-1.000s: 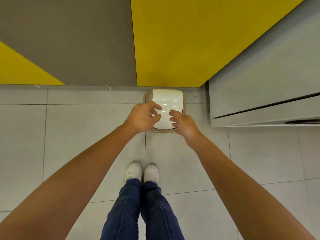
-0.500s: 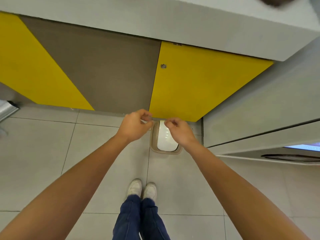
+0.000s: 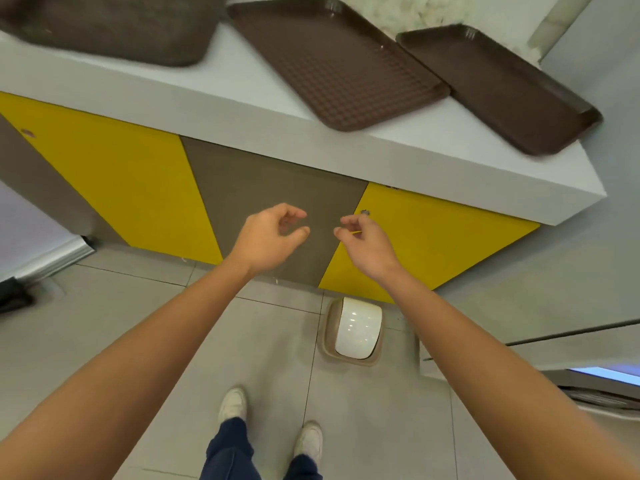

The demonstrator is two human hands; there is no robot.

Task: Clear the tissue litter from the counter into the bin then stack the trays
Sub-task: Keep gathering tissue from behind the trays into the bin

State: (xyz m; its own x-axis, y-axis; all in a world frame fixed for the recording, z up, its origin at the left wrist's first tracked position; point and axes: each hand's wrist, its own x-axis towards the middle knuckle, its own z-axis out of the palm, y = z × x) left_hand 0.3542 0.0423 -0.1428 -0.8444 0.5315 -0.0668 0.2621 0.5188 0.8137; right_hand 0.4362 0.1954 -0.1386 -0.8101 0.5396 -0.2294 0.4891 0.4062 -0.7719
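Left hand (image 3: 268,237) & right hand (image 3: 367,245) empty, fingers loose; tray (image 3: 502,88) poking over surface (image 3: 263,81) corner could tip off w/ a careless grab.

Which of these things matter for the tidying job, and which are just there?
Belongs to the job: left tray, middle tray, right tray, counter, bin on the floor, white fluff behind the trays (possibly tissue), left hand, right hand.

Just there: yellow cabinet doors, white shoes, grey unit at right.
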